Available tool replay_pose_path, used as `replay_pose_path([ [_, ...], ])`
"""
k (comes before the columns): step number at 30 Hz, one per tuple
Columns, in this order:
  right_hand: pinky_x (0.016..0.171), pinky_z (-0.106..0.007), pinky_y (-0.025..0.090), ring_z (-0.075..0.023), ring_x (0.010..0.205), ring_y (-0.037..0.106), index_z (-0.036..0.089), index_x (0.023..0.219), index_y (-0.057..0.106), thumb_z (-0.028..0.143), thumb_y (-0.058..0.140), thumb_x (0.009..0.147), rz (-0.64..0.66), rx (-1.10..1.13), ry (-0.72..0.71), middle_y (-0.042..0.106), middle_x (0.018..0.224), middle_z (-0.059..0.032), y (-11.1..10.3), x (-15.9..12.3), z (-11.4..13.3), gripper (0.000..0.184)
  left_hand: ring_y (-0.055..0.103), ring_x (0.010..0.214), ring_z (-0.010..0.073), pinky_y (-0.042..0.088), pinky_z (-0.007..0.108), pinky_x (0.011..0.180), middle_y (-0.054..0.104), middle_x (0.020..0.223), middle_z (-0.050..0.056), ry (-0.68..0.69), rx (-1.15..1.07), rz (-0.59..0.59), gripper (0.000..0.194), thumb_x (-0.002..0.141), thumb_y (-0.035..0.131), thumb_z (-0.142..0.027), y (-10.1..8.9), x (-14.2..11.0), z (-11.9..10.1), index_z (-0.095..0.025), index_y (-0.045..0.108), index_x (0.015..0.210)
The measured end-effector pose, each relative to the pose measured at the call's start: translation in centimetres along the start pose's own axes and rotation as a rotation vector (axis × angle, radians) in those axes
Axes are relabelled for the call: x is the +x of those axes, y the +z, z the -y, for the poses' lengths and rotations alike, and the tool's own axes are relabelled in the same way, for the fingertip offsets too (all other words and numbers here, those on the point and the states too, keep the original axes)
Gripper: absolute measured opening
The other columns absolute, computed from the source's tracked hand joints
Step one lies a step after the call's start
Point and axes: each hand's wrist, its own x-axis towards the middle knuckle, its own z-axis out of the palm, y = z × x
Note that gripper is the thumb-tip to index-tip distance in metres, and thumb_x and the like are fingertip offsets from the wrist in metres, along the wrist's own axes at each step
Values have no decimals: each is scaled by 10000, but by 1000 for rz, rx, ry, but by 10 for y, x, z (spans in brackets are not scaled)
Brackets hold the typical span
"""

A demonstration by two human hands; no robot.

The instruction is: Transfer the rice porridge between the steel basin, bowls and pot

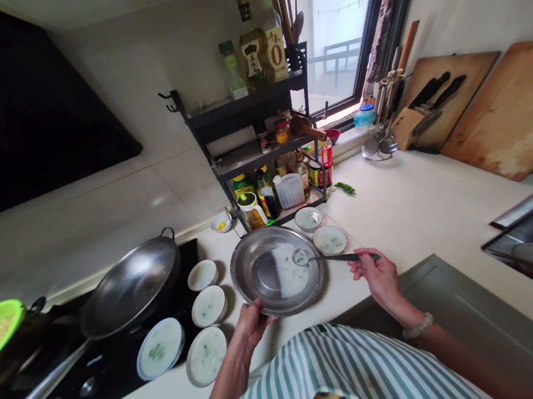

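1. Gripping the near left rim of the big metal bowl (257, 265) with the left hand (250, 327). Fingers pinched in close, with the thumb by the rim. Likely held this way to stop sliding and to tip the bowl a bit, with white soup (293, 284) pooled on the right and bare metal on the left.

2. Holding the dark handle of the ladle (331, 258) in the right hand (377, 276), with fingers curled snugly around the end. Maybe held so far back to stay out of the wet. Round scoop down in the soup.

3. Place of the metal bowl: on the worktop (398, 199), right in front of the striped cloth (357, 360), so probably easy to reach with both hands.

4. To the left, four small bowls (191, 373), with one over the stove (115, 362) edge. Just past the far right rim, two more small bowls (334, 253). Pale soup with green bits in many. Perhaps set close to save reaching.

5. Tilted on the stove, a wok (141, 273).

6. Up on the rack (242, 112), a tall bottle (277, 56) with a big red "0" under Chinese writing, likely 千禾. Beside this, an oil bottle (253, 53) with Chinese writing too small to read surely.
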Motion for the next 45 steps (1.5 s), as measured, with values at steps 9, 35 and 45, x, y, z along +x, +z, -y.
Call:
replay_pose_path([
  [9, 404, -220, 467, -127, 477, 589, 142, 897, 582, 357, 637, 762, -64, 43, -17, 671, 590, -37, -19, 9, 11, 259, 565, 450, 120, 519, 248, 422, 580, 554, -29, -5, 6, -10, 193, 738, 479, 16, 0, 2, 0, -157, 497, 822],
  [35, 548, -318, 573, -158, 652, 635, 210, 1042, 624, 291, 443, 910, 188, -560, -585, 643, 868, -68, -56, 3, 3, 238, 557, 443, 112, 507, 224, 413, 573, 533, -28, -7, -25, 3, 196, 706, 492, 24, 0, 1, 0, -160, 501, 774],
  [45, 496, -292, 531, -153, 531, 616, 183, 989, 571, 441, 505, 886, 85, -196, -233, 620, 603, 5, -21, -8, 3, 285, 552, 437, 109, 504, 220, 398, 568, 534, -30, -9, -15, -25, 181, 735, 482, 16, 2, -2, -3, -158, 503, 781],
])
